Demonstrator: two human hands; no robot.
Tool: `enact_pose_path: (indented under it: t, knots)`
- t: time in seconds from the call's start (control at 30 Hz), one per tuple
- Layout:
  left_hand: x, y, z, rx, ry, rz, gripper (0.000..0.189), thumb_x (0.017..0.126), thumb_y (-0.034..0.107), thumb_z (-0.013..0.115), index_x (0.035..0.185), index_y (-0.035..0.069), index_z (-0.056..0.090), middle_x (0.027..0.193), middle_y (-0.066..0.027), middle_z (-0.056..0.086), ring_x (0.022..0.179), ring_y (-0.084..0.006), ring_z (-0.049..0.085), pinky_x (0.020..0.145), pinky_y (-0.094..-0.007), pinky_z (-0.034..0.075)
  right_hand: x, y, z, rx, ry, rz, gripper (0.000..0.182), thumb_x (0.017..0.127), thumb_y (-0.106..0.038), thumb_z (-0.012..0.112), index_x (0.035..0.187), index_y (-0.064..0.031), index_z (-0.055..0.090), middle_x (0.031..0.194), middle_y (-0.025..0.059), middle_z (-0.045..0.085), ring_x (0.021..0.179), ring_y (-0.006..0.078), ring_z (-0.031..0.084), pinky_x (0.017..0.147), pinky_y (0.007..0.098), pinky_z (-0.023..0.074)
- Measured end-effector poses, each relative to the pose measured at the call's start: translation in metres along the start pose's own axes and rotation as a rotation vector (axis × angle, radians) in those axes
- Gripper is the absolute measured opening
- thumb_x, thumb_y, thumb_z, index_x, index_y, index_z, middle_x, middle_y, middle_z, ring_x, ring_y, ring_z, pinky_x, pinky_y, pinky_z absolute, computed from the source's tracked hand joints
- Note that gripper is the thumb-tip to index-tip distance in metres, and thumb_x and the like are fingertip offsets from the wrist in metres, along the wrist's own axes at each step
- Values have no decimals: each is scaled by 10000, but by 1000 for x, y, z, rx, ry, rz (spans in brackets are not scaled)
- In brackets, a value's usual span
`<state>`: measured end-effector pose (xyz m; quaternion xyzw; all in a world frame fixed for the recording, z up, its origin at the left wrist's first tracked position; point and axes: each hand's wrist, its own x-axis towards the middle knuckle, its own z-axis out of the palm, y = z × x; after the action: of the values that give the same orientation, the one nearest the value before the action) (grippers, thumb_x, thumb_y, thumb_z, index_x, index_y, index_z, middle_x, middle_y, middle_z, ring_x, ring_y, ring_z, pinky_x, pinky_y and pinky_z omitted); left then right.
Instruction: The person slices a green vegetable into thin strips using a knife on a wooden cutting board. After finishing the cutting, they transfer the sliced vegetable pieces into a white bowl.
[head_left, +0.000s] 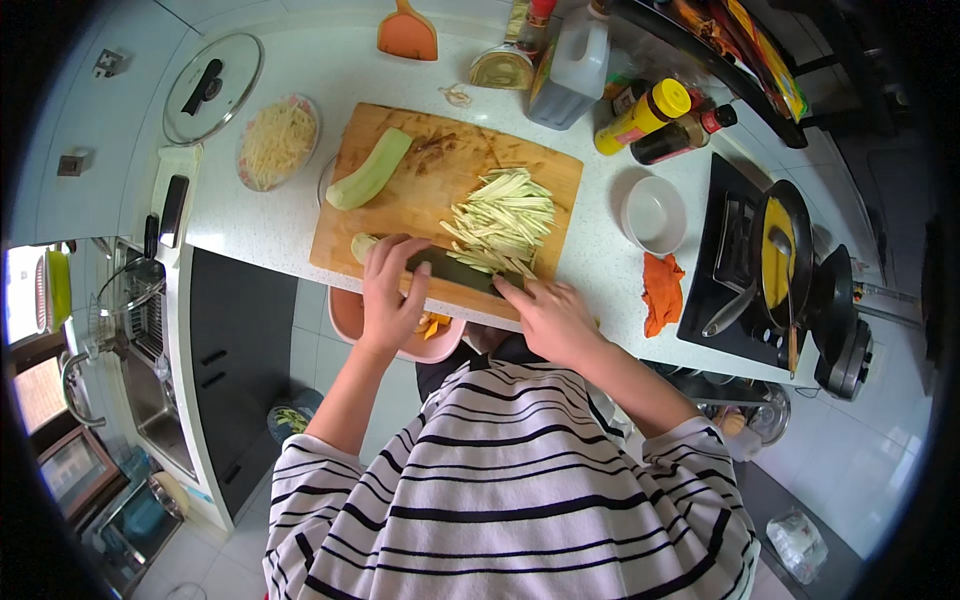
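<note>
A wooden cutting board (442, 165) lies before me on the white counter. My right hand (551, 311) is closed around the handle end of a knife, whose dark blade (457, 271) lies along the board's near edge. My left hand (394, 285) is at the blade's far end, thumb and fingers apart, beside a pale cut piece of squash (363, 245); whether it touches the blade or the piece, I cannot tell. A heap of pale green shreds (504, 217) lies behind the blade. A longer peeled squash piece (370, 169) rests at the board's upper left.
Left stand a plate of pale shreds (277, 142) and a glass lid (214, 88). Behind are an orange spatula (407, 36) and bottles (643, 116). A white bowl (654, 215), an orange cloth (662, 294) and a frying pan (780, 247) on the stove are right. A pink basin (346, 315) is below the counter edge.
</note>
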<state>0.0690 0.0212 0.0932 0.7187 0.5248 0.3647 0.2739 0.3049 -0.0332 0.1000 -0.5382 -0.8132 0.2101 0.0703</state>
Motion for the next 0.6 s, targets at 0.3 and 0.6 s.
enact_pose_path:
  t: [0.3,0.6]
  knots:
    - [15,2,35,43,-491,-14,210,820,194,635,1019,130,653,1051,-84,602,1060,-303,532,943,-415,372,-2,3,-13,-141,20,-20,564,688,4,603,1238,-123,601,788,71,571,771,238,589,737,363,426]
    - [20,-12,72,122,-554,-51,291,861,253,604,1133,156,640,1174,-91,578,1123,-313,513,983,-441,348,-4,-1,-13,-177,15,-73,549,683,-2,606,1215,-136,620,765,54,558,766,221,579,720,353,410]
